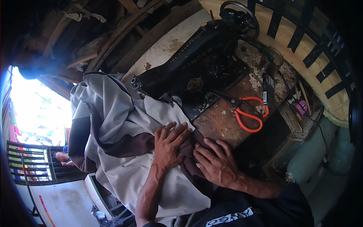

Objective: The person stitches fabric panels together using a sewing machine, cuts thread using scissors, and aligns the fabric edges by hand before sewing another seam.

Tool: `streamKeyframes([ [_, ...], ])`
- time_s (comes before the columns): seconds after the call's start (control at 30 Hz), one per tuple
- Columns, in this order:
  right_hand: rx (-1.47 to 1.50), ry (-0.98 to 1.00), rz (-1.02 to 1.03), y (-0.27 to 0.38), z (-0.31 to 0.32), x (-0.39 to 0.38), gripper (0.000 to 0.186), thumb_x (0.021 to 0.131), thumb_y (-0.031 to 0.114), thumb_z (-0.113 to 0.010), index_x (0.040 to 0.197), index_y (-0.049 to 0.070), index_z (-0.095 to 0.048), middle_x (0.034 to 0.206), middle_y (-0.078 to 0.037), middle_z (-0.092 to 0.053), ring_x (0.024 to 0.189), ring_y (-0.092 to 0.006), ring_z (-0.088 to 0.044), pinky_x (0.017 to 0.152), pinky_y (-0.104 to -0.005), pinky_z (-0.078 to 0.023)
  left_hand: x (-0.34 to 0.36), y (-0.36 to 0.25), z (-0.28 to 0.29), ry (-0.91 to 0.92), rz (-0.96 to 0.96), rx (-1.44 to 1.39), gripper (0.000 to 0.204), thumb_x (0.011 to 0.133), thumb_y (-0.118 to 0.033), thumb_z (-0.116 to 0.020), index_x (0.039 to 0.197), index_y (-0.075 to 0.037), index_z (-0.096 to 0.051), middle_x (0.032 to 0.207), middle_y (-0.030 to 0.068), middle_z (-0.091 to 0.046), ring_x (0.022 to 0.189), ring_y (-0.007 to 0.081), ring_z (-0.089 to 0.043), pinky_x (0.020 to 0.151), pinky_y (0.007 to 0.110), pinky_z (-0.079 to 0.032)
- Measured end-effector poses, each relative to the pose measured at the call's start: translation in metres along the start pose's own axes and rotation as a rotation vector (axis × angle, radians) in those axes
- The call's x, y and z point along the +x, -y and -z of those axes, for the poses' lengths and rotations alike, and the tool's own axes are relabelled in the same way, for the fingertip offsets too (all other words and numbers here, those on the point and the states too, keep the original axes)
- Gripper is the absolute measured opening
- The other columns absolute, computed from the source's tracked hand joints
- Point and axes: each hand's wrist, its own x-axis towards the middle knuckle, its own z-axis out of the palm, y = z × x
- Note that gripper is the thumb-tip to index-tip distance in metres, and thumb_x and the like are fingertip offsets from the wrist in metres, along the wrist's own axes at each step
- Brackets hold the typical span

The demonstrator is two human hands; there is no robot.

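A large light-grey and dark-brown cloth (124,174) lies bunched in front of a black sewing machine (189,64), with one edge beneath the machine's needle end. My left hand (169,147) rests palm down on the grey and brown part, fingers stretched towards the machine. Beside it, my right hand (217,160) lies on the brown part at the table's near edge, its fingers extended and slightly bent. Neither hand is seen gripping anything. Scissors with orange handles (233,101) lie on the worn wooden table (213,126), just beyond my right hand.
A small dark box (268,89) lies near the scissors, with a glass jar (273,58) behind it. On the right, an open drawer (293,121) contains a pink item. The machine's handwheel (253,22) stands at the back. Wooden planks (113,41) fill the far left.
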Motion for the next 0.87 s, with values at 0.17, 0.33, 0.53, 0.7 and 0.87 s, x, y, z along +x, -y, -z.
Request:
streamKeyframes([
  [0.17, -0.016, -0.01, -0.007, 0.0, -0.003, 0.008, 0.041, 0.099, 0.032, -0.066, 0.131, 0.008, -0.07, 0.147, -0.009, -0.06, 0.143, -0.0305, -0.047, 0.117, -0.0517, -0.033, 0.005, 0.011, 0.0, 0.017, 0.008, -0.023, 0.085, 0.058, -0.017, -0.075, 0.142, -0.022, -0.064, 0.149, 0.0012, -0.06, 0.137, 0.0326, -0.051, 0.115, 0.053, -0.035],
  [0.33, 0.014, 0.028, -0.021, 0.002, 0.0, 0.02, 0.043, 0.097, 0.032, -0.067, 0.132, 0.006, -0.07, 0.146, -0.01, -0.061, 0.14, -0.0321, -0.049, 0.117, -0.0525, -0.034, 0.007, 0.023, -0.003, -0.002, -0.029, 0.009, 0.075, 0.066, -0.032, -0.073, 0.139, -0.021, -0.067, 0.147, 0.0036, -0.063, 0.135, 0.0365, -0.054, 0.111, 0.055, -0.037],
  [0.53, 0.0, 0.037, -0.021, 0.002, -0.001, 0.027, 0.045, 0.096, 0.032, -0.067, 0.133, 0.006, -0.069, 0.146, -0.01, -0.061, 0.139, -0.0322, -0.049, 0.116, -0.0522, -0.034, 0.011, 0.034, -0.002, 0.017, -0.041, -0.033, 0.078, 0.068, -0.049, -0.065, 0.141, -0.02, -0.066, 0.147, 0.0057, -0.061, 0.135, 0.0379, -0.053, 0.11, 0.055, -0.037],
  [0.7, -0.008, 0.04, -0.025, 0.002, -0.002, 0.034, 0.044, 0.097, 0.032, -0.066, 0.133, 0.006, -0.069, 0.146, -0.01, -0.06, 0.139, -0.0319, -0.05, 0.116, -0.052, -0.034, 0.012, 0.044, -0.003, 0.045, -0.043, -0.004, 0.081, 0.067, -0.049, -0.066, 0.143, -0.02, -0.065, 0.148, 0.006, -0.061, 0.135, 0.0386, -0.053, 0.11, 0.055, -0.036],
  [0.87, -0.007, 0.05, -0.019, 0.0, -0.004, 0.04, 0.044, 0.098, 0.031, -0.066, 0.134, 0.006, -0.068, 0.147, -0.01, -0.06, 0.139, -0.0321, -0.05, 0.117, -0.0515, -0.034, 0.014, 0.051, -0.002, 0.06, -0.04, -0.018, 0.084, 0.065, -0.048, -0.067, 0.144, -0.02, -0.065, 0.149, 0.0062, -0.06, 0.135, 0.0392, -0.052, 0.11, 0.055, -0.036],
])
